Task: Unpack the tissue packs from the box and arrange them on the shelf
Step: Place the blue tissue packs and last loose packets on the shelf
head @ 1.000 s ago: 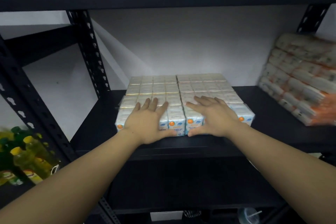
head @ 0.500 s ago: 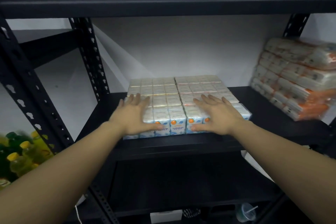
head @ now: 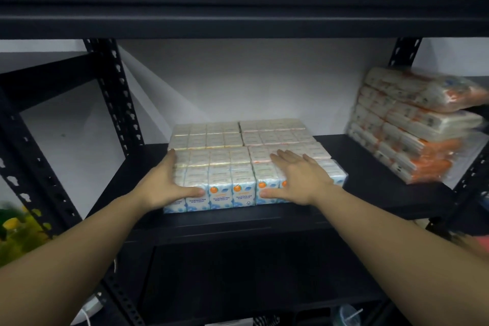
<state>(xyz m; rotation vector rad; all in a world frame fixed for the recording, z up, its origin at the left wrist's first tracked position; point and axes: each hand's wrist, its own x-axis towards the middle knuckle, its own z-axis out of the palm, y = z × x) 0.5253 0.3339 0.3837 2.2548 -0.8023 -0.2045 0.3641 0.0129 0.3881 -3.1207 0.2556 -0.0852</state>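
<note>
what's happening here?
A person is squaring up a block of tissue packs on a black shelf. The left hand presses against the block's left front corner, thumb across the front face. The right hand lies flat on top of the right front packs, thumb on the front. A second stack of wrapped packs sits at the shelf's right end. No box is in view.

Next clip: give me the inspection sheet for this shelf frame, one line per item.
Surface: black shelf, tissue packs on it.
Job's things: blue-and-white tissue packs in a flat block; box not in view.
Clutter: orange-wrapped bundles stacked at right.
Hands: left hand flat against the block's left side, thumb on its front; right hand flat on top.
Cables: white cord, lower left.
Surroundings: white wall, yellow-capped bottles at left, blurred.
</note>
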